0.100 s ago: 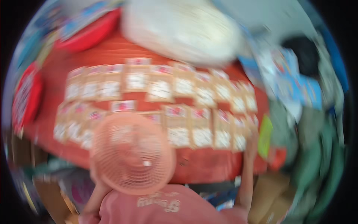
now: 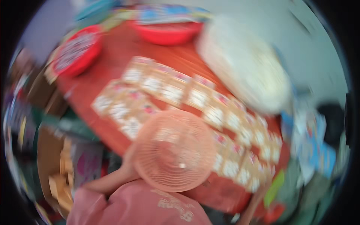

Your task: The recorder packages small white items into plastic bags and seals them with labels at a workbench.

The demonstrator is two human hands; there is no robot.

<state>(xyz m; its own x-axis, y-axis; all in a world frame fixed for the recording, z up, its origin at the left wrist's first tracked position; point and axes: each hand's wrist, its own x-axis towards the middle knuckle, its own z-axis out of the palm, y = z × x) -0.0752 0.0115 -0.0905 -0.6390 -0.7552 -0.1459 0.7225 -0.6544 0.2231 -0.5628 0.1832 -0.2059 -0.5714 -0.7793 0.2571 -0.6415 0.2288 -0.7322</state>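
Observation:
My left hand (image 2: pixel 130 162) is closed on the left rim of a round pink plastic basket (image 2: pixel 174 152), held in front of my chest. The basket has slotted walls, and one small white bit (image 2: pixel 182 165) shows inside it. Beyond it, brown packets with white contents (image 2: pixel 171 93) lie in two slanting rows on the red tabletop (image 2: pixel 112 56). The basket hides part of the nearer row. My right hand (image 2: pixel 264 184) is at the right end of that row, beside the last packets. It is blurred, and its fingers cannot be made out.
A red basin (image 2: pixel 77 51) with small pieces stands at the far left. Another red basin (image 2: pixel 168 33) has blue packaging on it. A large white sack (image 2: pixel 245 67) lies at the back right. An open carton (image 2: pixel 50 165) stands left of me.
The whole view has swung, so the table and packets now slant down to the right and more of the left side shows. The pink basket stays in my left hand.

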